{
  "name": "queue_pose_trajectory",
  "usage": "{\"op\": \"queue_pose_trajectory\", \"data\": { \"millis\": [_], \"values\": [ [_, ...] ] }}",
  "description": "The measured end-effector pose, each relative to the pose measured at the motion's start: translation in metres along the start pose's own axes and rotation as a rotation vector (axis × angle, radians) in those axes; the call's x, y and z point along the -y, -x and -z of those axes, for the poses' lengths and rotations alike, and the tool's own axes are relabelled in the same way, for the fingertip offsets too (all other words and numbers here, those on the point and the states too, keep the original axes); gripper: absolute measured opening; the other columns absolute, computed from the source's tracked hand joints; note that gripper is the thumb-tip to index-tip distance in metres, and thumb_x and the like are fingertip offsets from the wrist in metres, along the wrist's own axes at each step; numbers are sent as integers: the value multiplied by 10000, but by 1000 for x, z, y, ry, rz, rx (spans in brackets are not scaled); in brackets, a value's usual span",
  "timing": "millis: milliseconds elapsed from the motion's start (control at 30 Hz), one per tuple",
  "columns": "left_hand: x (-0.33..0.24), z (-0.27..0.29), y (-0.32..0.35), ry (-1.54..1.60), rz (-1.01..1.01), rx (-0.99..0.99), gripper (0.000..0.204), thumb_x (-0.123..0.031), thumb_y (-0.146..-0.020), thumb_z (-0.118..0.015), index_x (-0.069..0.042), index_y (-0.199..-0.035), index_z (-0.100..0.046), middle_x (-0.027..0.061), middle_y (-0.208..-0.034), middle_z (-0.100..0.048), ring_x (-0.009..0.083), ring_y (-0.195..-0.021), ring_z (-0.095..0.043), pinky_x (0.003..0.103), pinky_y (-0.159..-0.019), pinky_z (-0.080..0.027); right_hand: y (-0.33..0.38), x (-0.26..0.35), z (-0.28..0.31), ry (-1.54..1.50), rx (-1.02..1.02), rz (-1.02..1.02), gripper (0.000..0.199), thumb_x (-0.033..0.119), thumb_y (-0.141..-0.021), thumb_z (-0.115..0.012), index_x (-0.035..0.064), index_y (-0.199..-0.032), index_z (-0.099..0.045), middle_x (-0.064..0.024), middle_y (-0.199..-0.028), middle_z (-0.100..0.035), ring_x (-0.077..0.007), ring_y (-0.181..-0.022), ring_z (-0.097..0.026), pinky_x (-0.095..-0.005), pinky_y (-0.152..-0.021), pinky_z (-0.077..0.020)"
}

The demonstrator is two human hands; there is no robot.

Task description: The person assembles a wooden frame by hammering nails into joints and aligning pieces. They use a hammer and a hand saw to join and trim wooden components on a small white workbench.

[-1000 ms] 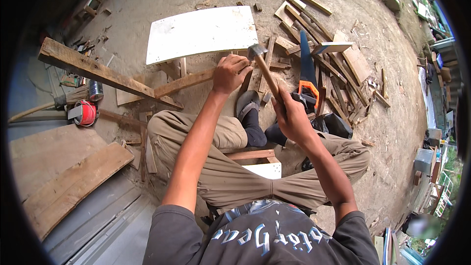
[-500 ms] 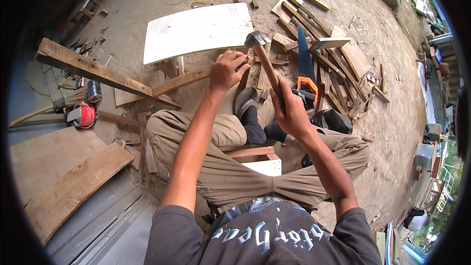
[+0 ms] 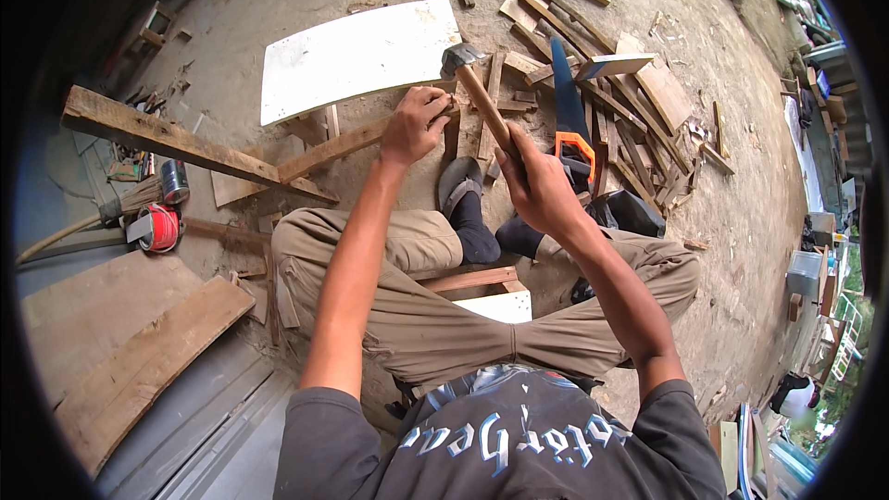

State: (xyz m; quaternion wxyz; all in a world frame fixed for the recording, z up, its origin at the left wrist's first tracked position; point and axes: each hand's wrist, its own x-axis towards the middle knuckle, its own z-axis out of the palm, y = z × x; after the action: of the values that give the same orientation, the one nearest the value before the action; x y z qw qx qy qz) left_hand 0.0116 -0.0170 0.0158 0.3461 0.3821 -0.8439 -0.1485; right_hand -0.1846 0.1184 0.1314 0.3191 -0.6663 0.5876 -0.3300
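My right hand (image 3: 544, 187) is wrapped round the wooden handle of a hammer (image 3: 485, 104). Its dark metal head is raised just beyond my left fingers, over the near right corner of a white board (image 3: 361, 60). My left hand (image 3: 413, 126) is closed in a pinch at the end of a wooden bar (image 3: 341, 150), beside that board's near edge. Whatever sits between these fingertips is too small to make out. The white board rests raised on wooden pieces. Below my hands, a white-topped wooden stool (image 3: 505, 307) shows between my legs.
Right of the hammer, a handsaw (image 3: 568, 93) with an orange handle leans on a heap of wood offcuts (image 3: 639, 130). A long beam (image 3: 176, 137) juts up at left. Near it are a red reel (image 3: 159, 228), a can (image 3: 174, 181) and a broom (image 3: 139, 193). Planks (image 3: 153, 361) lie lower left.
The hammer and my right hand have shifted slightly left and away from me. My left hand keeps its pinch by the bar's end. The whole view has moved a little.
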Motion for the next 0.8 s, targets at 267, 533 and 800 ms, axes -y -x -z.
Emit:
{"op": "queue_pose_trajectory", "data": {
  "millis": [267, 533, 800],
  "values": [
    [-3, -3, 3, 13, -26, -27, 300, -83, -790, -731, -49, -1081, -671, 79, -1073, -633, 275, -1046, -597, 385, -929, -516, 3, 0, 2, -2, 23, -44, 338, 133, -970, -533, -75, -1230, -474, -321, -726, -593, -506, -711, -585, -544, -631, -418],
    [-6, -2, 5, 0, -27, -34, 284, -73, -788, -724, -39, -1065, -669, 79, -1078, -633, 276, -1041, -596, 386, -925, -512, 6, 0, 1, 18, 14, -1, 309, 128, -970, -534, -62, -1205, -472, -316, -720, -594, -507, -726, -585, -549, -632, -415],
    [-7, -2, 4, 34, -10, -55, 295, -63, -774, -736, -65, -1066, -689, 81, -1065, -634, 285, -1046, -593, 382, -892, -510, 8, -3, -1, 12, -43, 26, 287, 112, -963, -540, -53, -1189, -475, -321, -723, -591, -511, -714, -583, -558, -610, -406]
  ]
}}
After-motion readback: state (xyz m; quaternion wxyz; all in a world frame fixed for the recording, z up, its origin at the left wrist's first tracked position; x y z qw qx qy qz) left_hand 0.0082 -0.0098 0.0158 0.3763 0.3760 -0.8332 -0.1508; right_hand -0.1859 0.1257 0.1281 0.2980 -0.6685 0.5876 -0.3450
